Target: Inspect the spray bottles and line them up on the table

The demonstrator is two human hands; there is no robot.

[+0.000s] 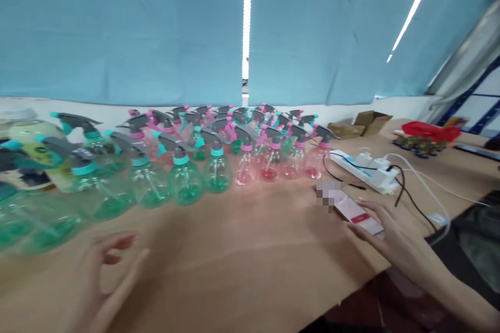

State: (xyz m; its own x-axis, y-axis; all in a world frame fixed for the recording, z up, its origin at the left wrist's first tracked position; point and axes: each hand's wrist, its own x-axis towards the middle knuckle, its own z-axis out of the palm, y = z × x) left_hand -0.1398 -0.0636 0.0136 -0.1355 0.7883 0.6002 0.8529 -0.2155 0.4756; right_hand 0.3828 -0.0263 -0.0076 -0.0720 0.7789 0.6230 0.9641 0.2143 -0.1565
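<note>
My right hand point(386, 229) grips the near end of a smartphone point(353, 210), thumb along one long edge and fingers along the other. The phone lies low over the table with its lit screen up; its far end is blurred out by blocks. My left hand point(111, 270) is over the table at the lower left, somewhat smeared, with thumb and curled fingers apart and nothing between them. Beyond it stand clear spray bottles with green bases, such as one green spray bottle point(186, 179). Pink spray bottles point(270, 161) stand farther right in the same crowded rows.
A white power strip point(361, 169) with plugged-in chargers and loose cables lies right of the bottles. Behind it are an open cardboard box point(371, 122) and a red bag point(429, 131) beside small brass-coloured parts point(420, 146). Dark fabric point(474, 234) covers the right edge.
</note>
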